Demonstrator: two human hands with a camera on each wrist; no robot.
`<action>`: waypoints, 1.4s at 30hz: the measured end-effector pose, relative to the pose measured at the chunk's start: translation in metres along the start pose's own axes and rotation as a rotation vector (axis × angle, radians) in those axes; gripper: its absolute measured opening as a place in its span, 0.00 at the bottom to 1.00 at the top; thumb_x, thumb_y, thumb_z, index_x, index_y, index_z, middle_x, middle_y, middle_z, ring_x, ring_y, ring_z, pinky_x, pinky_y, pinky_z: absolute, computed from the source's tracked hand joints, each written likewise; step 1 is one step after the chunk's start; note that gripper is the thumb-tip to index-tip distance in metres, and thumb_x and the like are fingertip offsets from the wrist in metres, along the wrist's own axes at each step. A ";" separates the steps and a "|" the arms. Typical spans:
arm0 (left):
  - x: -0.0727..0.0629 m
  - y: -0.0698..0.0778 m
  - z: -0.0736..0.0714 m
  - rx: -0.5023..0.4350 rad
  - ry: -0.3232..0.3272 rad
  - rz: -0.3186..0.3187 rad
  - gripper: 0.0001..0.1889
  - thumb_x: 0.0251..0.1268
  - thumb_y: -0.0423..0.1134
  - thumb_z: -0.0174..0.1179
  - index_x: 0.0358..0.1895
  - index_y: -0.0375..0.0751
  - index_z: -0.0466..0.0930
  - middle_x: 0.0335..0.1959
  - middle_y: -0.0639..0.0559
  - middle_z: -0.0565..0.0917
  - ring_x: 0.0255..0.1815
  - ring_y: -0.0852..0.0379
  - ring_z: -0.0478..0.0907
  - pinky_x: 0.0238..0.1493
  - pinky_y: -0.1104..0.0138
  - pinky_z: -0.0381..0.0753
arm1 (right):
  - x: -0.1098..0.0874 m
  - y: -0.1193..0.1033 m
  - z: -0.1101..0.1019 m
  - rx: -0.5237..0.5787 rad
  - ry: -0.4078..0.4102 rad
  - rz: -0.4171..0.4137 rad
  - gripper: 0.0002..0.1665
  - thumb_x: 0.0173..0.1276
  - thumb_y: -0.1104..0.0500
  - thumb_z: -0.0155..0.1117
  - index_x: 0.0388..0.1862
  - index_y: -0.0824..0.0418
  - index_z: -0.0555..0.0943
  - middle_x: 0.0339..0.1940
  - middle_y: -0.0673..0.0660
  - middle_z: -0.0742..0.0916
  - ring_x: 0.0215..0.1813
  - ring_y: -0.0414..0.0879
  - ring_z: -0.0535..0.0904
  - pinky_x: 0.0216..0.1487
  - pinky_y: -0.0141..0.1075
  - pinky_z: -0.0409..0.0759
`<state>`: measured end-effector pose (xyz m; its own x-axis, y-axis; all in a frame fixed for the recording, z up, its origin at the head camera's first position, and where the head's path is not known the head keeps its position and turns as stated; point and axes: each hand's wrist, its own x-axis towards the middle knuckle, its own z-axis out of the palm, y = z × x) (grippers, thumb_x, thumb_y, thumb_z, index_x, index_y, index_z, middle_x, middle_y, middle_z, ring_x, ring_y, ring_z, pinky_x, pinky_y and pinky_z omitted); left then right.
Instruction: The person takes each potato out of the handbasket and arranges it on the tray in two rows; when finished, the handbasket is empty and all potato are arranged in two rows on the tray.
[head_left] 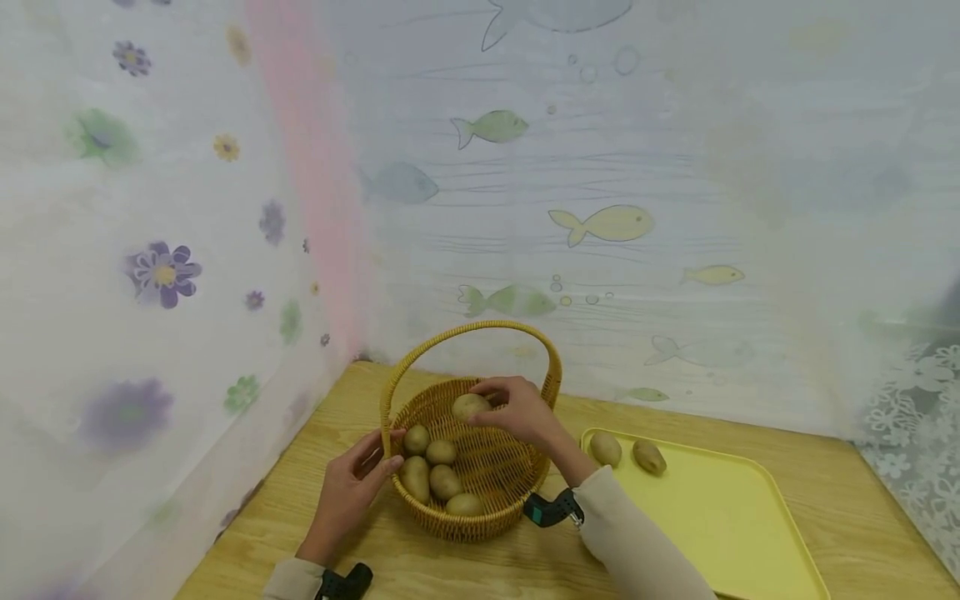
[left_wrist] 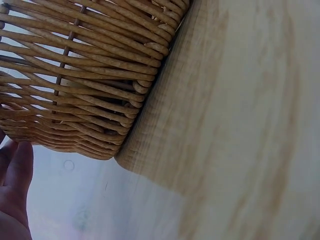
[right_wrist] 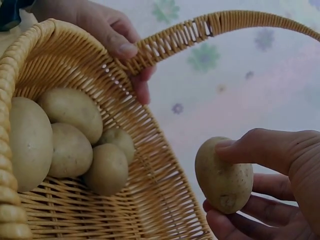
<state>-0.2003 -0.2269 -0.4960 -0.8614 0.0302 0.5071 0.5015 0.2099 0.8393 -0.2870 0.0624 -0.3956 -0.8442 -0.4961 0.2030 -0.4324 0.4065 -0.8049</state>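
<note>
A wicker basket (head_left: 491, 521) with a tall arched handle (head_left: 480, 325) stands on the table, and several potatoes (head_left: 442, 482) lie in its left and front part. At its left side, my left hand (head_left: 352, 487) grips the rim by the foot of the handle, thumb outside and fingers reaching in. My right hand (head_left: 525, 408) holds one potato (right_wrist: 222, 175) between thumb and fingers, over the back of the basket and beneath the handle arch. In the left wrist view, only part of the left hand (left_wrist: 17, 185) shows beside the basket's woven wall (left_wrist: 80, 65).
To the right of the basket, a yellow tray (head_left: 720, 525) lies on the wooden table (head_left: 360, 400), with two potatoes (head_left: 626, 452) near its far left corner. Fabric walls (head_left: 600, 150) printed with fish and flowers rise behind and at the left.
</note>
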 end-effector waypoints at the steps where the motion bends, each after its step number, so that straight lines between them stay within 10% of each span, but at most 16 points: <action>1: 0.000 0.000 0.000 0.002 0.000 0.002 0.22 0.74 0.31 0.65 0.68 0.28 0.78 0.62 0.39 0.83 0.71 0.40 0.72 0.68 0.68 0.73 | -0.001 0.000 -0.001 0.001 0.000 -0.005 0.25 0.66 0.53 0.79 0.61 0.56 0.87 0.55 0.52 0.87 0.55 0.50 0.84 0.49 0.46 0.86; 42: -0.001 0.000 0.000 -0.017 -0.003 0.002 0.24 0.73 0.30 0.66 0.69 0.28 0.76 0.62 0.35 0.82 0.70 0.37 0.72 0.66 0.66 0.76 | -0.039 -0.005 -0.027 0.036 0.076 -0.043 0.23 0.64 0.56 0.80 0.57 0.60 0.88 0.57 0.56 0.87 0.54 0.54 0.85 0.49 0.45 0.88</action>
<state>-0.1997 -0.2270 -0.4963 -0.8607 0.0340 0.5080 0.5044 0.1931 0.8416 -0.2607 0.1003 -0.3843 -0.8471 -0.4526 0.2786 -0.4587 0.3577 -0.8135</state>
